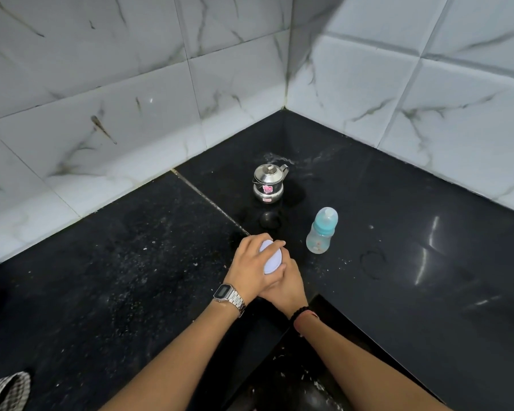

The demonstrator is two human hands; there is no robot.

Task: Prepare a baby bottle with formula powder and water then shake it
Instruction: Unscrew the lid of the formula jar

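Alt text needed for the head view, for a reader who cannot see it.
Both hands grip a small white-lidded container on a black counter: left hand over the lid, right hand around its body. A capped baby bottle and steel kettle stand behind.

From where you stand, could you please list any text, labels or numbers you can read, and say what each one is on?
None can be read.
Steel kettle: pink sticker and small red label, both too blurred.
Wristwatch: digital display, too small.
Baby bottle: faint markings, illegible.
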